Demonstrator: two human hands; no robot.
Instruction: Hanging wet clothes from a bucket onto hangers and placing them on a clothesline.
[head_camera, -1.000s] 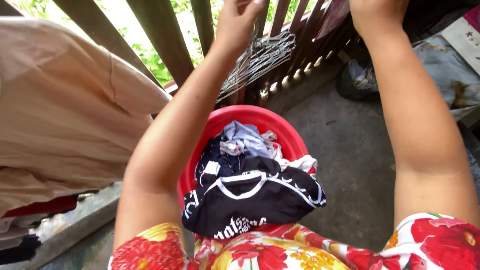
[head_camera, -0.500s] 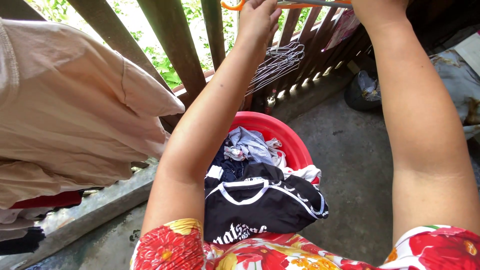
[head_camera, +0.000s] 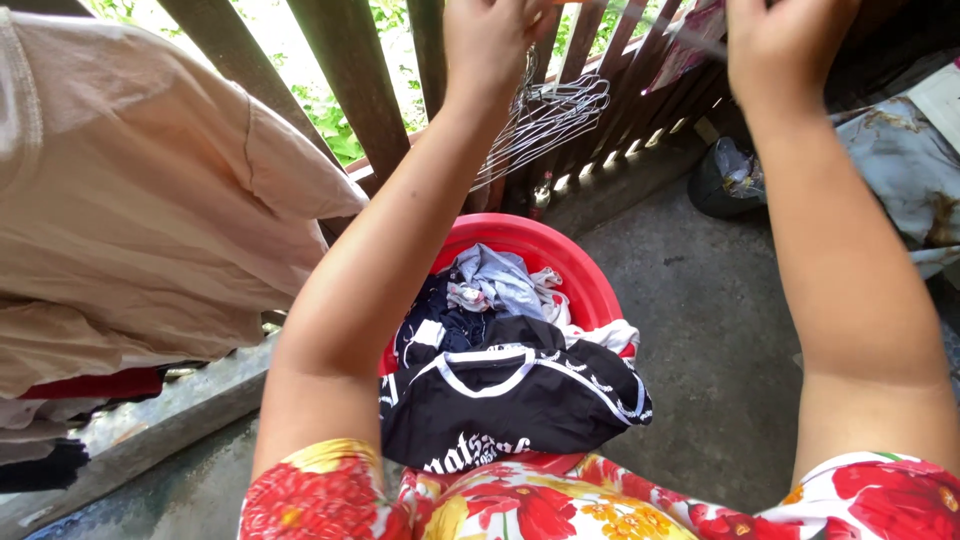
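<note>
Fig. 1, head view. Vs 0.5 s ago, I see the orange hanger gone from the top edge. Left hand (head_camera: 490, 40) now at the wire hangers (head_camera: 545, 115), prob. pinching 1; right hand (head_camera: 785, 45) raised, fingers curled, grip unclear. Red basin (head_camera: 560, 265) w/ laundry below.

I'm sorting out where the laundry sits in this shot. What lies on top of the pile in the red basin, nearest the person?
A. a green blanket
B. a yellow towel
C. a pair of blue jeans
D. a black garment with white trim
D: a black garment with white trim drapes over the near edge of the red basin, in front of the grey and white clothes.
</note>
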